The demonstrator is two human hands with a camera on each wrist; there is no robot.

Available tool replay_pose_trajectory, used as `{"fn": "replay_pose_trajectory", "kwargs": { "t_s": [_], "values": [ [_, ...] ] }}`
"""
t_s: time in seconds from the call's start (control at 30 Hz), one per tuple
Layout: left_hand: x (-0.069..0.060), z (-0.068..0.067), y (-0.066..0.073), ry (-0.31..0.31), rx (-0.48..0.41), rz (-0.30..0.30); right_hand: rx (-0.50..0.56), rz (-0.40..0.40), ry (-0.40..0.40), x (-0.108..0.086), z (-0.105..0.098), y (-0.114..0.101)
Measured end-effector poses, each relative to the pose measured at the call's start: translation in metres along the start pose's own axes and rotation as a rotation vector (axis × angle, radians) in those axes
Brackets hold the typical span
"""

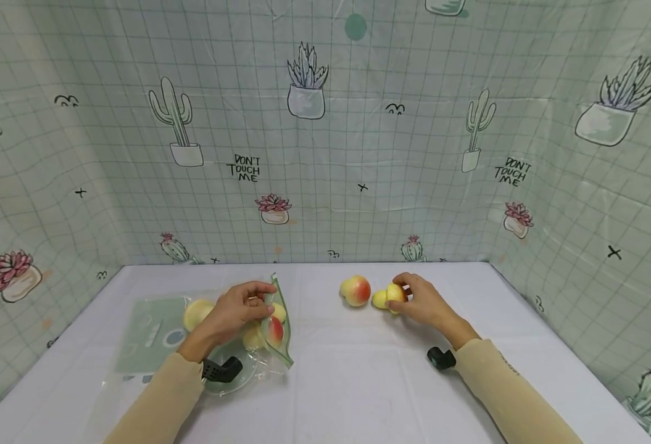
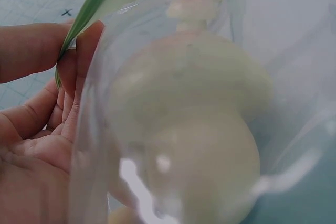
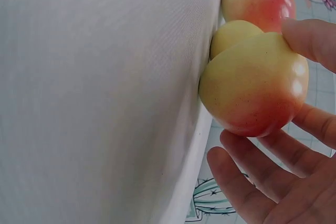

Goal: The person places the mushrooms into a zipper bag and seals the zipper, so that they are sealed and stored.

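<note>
**A zip bag [image 1: 287, 357] and a smooth yellow-and-red fruit [image 1: 397, 296] rested on light grips**

The round fruit could have slipped from its light hold, or bumped the pear-like fruit [image 1: 355, 291] nearby and sent it rolling across the table [image 1: 358, 382]. The bag, pinched at one spot on its green rim, risked sagging or tipping and spilling the fruits inside [image 1: 198, 314].

The right hand [image 1: 427, 303] was partly curled, thumb and fingers spread about the fruit's width, gripping it at or just above the table; the pictures left unclear which. The left hand [image 1: 240, 311] pinched the rim between thumb and finger.
</note>
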State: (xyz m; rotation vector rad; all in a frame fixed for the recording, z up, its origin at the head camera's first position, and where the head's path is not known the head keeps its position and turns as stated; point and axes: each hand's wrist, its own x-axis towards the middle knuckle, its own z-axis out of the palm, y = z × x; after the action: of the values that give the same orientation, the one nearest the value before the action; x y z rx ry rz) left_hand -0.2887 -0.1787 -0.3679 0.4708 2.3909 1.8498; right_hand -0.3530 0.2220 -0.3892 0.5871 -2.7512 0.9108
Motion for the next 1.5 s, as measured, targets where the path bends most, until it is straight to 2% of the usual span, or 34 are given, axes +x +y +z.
{"fn": "replay_pose_trajectory", "kwargs": {
  "t_s": [0.37,0.87,1.5],
  "values": [
    [0.000,0.000,-0.001,0.001,0.008,0.002,-0.009,-0.011,0.011,0.000,0.002,0.001],
    [0.000,0.000,0.000,0.001,0.026,0.020,0.011,0.012,0.056,0.001,-0.003,-0.003],
    [-0.001,0.000,0.001,0.016,0.033,0.004,0.041,-0.064,0.144,0.000,-0.006,-0.010]
  ]
}}
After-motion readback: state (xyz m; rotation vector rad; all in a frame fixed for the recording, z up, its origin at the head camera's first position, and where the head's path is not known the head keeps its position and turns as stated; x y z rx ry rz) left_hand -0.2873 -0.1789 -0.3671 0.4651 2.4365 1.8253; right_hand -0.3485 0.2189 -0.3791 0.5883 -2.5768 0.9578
